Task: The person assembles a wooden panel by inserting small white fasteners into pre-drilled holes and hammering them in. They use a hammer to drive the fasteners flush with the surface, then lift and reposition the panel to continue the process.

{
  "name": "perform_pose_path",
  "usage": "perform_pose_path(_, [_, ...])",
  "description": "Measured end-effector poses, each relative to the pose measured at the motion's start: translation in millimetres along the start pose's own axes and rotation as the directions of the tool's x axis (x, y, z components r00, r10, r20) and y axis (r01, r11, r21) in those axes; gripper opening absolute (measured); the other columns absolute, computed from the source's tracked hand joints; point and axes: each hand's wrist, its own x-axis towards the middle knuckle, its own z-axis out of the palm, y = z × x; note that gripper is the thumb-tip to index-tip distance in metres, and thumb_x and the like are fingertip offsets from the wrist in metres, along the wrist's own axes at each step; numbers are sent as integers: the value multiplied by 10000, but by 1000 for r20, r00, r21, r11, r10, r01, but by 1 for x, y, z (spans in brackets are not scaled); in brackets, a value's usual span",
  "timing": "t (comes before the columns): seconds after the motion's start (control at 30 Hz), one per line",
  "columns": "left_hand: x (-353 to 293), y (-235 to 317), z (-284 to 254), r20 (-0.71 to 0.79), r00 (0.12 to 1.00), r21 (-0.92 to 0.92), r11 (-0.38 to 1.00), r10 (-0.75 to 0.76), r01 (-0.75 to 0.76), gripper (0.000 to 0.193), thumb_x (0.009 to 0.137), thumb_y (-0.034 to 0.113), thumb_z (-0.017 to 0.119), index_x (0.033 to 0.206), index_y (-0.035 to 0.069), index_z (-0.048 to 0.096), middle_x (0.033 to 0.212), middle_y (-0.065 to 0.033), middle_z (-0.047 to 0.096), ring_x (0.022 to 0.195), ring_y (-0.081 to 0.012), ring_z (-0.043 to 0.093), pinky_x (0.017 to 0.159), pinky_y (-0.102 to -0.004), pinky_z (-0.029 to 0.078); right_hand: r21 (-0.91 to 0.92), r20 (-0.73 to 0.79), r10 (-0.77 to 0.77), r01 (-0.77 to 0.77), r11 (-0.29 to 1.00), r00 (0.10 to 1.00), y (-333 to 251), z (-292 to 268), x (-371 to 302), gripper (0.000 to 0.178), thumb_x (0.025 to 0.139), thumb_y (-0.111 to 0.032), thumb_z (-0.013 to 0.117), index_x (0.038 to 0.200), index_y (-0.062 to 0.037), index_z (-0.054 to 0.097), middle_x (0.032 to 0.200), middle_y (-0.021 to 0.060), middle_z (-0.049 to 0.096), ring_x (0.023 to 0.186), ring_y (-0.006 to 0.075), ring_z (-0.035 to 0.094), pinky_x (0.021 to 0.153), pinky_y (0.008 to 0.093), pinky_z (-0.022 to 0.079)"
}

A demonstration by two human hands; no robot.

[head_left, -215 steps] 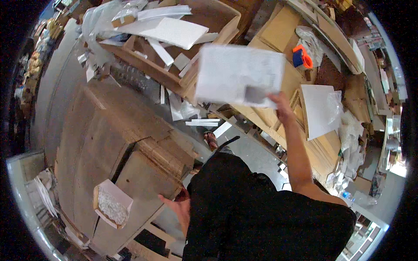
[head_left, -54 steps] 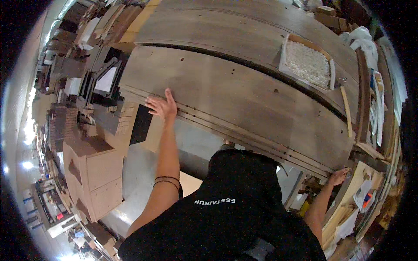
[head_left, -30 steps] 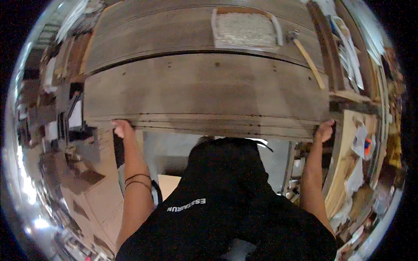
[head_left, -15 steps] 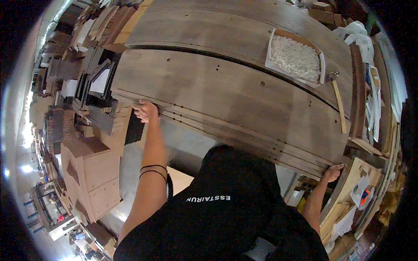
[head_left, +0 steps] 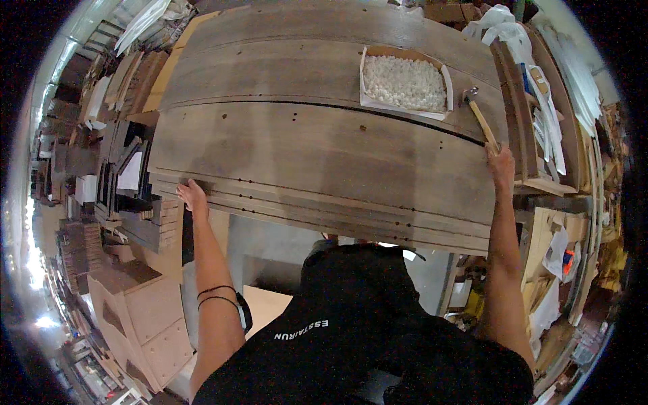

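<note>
Wide grey-brown wooden boards (head_left: 290,152) lie in front of me, with small drilled holes and grooved, layered edges along the near side. My left hand (head_left: 194,197) rests at their near left edge, its fingers reaching out over the wood rather than wrapped round it. At the right end, my right hand (head_left: 501,165) is closed round the lower end of a hammer's (head_left: 482,120) light wooden handle. The metal hammer head points away from me, clear of my fingers. Left of it stands an open cardboard box (head_left: 403,111) full of small white pieces, too small to name.
A brown cardboard carton (head_left: 145,317) stands at the lower left. Dark panels (head_left: 125,169) are stacked beside the boards' left end. On the right are a wooden crate or shelf (head_left: 550,185) with white plastic wrapping (head_left: 499,27) and a lower wooden tray (head_left: 540,263).
My right hand has left the near right edge of the boards and taken hold of the hammer handle. My left hand has loosened from its grip on the edge. The whole view has shifted.
</note>
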Motion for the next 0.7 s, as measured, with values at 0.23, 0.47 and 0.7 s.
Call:
perform_pose_path(0.23, [-35, 44, 1, -390, 829, 42, 907, 400, -418, 545, 901, 319, 539, 1324, 9, 389, 1358, -197, 385, 1272, -351, 350, 1045, -481, 296, -142, -23, -40, 36, 989, 999, -9, -2, 19, 446, 889, -440, 487, 1000, -21, 592, 910, 221, 618, 902, 407, 580, 754, 470, 450])
perform_pose_path(0.47, [-236, 311, 49, 15, 445, -408, 412, 896, -815, 321, 862, 256, 585, 1130, 79, 590, 1194, -143, 565, 1101, -328, 529, 902, -436, 432, 273, 97, 260, -277, 921, 961, 40, -23, -84, 472, 919, -474, 474, 804, -26, 573, 723, 130, 558, 625, 280, 552, 555, 410, 423])
perform_pose_path(0.7, [-272, 422, 198, 166, -57, -31, -53, 984, -998, 433, 851, 290, 571, 1231, 87, 530, 1203, -212, 539, 1099, -383, 526, 902, -468, 442, 756, 309, 478, -517, 401, 822, -11, -72, -318, 339, 894, -364, 604, 752, -57, 575, 569, -14, 479, 468, 77, 421, 415, 259, 330])
